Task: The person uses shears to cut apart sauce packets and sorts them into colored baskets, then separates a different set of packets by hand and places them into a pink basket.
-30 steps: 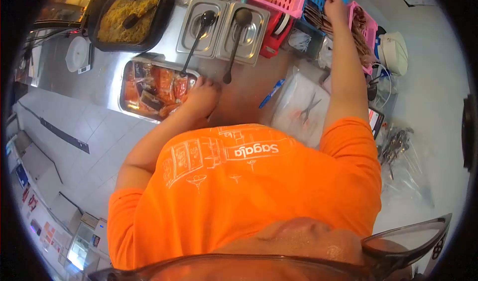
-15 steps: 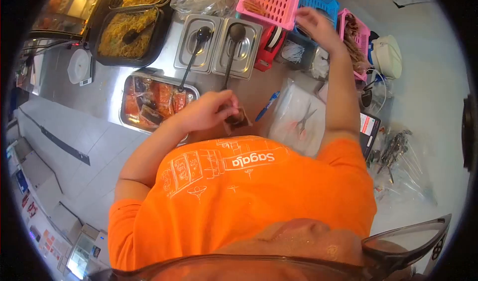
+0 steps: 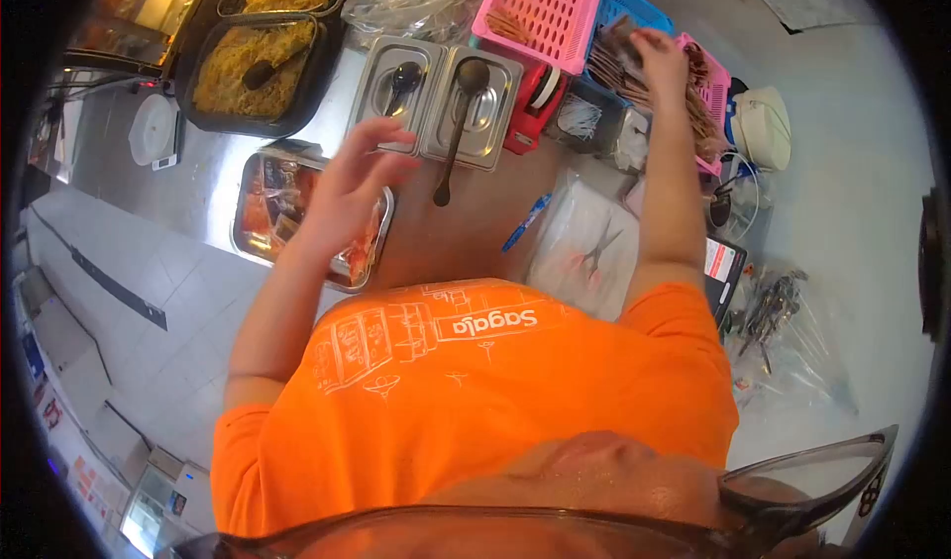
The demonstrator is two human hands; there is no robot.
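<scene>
My left hand [image 3: 347, 188] is raised over the near-right side of the metal tray [image 3: 241, 203], fingers apart and nothing in them. Clear sachets [image 3: 287, 188] with red and dark contents lie in that tray. My right hand [image 3: 662, 62] is over the blue basket [image 3: 624, 2], its fingers closed on a small clear packet [image 3: 622, 36] with something dark inside. Thin brown sticks [image 3: 609, 72] show in the basket below. Two small steel pans [image 3: 357, 103] hold a black ladle [image 3: 404, 82] and a dark ladle [image 3: 461, 123], whose handle reaches over the counter.
Black trays of yellow food [image 3: 223, 74] stand at the far left. Pink baskets [image 3: 570, 14] flank the blue one. On the counter are a red tape dispenser [image 3: 528, 113], a blue pen [image 3: 525, 222], scissors [image 3: 599, 254] on clear plastic bags [image 3: 570, 217] and a white scale [image 3: 156, 128].
My left hand has let go of the dark sachet and moved left over the tray, opening. My right hand has closed on a packet at the blue basket. That dark sachet is gone from its former spot.
</scene>
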